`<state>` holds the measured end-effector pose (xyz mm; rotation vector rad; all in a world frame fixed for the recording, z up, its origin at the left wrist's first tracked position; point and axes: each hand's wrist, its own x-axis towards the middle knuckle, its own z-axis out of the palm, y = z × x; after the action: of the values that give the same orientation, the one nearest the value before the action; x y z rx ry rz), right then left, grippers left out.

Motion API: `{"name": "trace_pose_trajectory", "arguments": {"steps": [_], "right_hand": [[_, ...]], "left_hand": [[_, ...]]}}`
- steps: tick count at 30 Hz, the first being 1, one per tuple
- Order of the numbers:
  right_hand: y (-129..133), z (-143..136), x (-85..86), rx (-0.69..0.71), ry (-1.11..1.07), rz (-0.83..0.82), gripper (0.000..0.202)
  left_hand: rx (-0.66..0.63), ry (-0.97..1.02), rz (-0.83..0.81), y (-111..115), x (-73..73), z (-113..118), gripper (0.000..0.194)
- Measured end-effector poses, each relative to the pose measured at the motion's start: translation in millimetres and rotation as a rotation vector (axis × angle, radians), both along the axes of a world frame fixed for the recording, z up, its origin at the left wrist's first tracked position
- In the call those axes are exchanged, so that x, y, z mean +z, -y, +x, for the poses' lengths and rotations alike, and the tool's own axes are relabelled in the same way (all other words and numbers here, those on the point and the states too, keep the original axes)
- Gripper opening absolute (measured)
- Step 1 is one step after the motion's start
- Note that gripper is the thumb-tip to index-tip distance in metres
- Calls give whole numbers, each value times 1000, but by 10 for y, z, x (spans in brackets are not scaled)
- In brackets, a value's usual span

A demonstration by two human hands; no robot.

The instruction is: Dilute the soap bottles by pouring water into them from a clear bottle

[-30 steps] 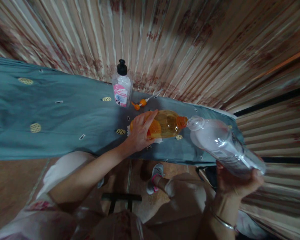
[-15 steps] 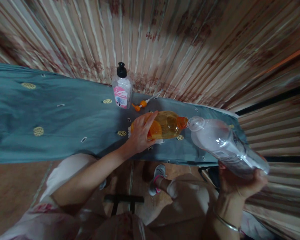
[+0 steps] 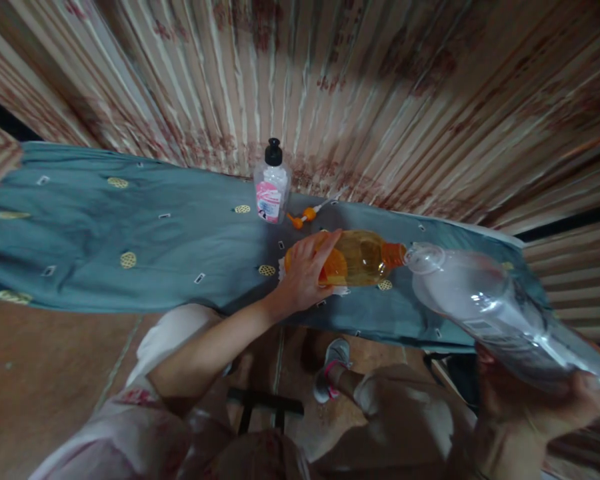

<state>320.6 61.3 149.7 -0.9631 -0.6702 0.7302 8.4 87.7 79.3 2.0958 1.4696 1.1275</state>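
Observation:
My left hand (image 3: 305, 275) wraps around an orange-tinted bottle (image 3: 364, 260), whose uncapped neck points right. On the right side, my right hand (image 3: 535, 393) grips the lower part of a large clear plastic bottle (image 3: 485, 293) from beneath. This clear bottle is tilted, its mouth meeting or nearly meeting the orange neck; I cannot tell whether they touch. Behind the orange bottle an orange pump top (image 3: 304, 217) with a pale tube lies on the cloth. Beside the pump stands a clear bottle with a black cap and pink label (image 3: 271, 193).
A teal cloth with pineapple prints (image 3: 180, 233) covers the long narrow table. Pleated curtains (image 3: 300, 80) hang right behind it. Below the front edge are my legs, a shoe (image 3: 333, 370) and a dark T-shaped bar (image 3: 265, 402).
The view has swung left, so everything sits further right in the picture. Both hands still hold the same bottles, mouth near mouth.

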Motion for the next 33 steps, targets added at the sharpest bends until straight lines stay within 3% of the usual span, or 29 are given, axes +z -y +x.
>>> {"name": "trace_pose_trajectory", "arguments": {"steps": [14, 24, 33], "right_hand": [[50, -100, 72, -30, 31, -82, 40], [80, 6, -9, -60, -7, -185, 44], [67, -65, 65, -45, 7, -88, 44]], "left_hand": [[2, -11, -10, 7, 26, -44, 105], [-1, -11, 7, 4, 27, -64, 103], [-1, -40, -10, 3, 44, -58, 103]]}}
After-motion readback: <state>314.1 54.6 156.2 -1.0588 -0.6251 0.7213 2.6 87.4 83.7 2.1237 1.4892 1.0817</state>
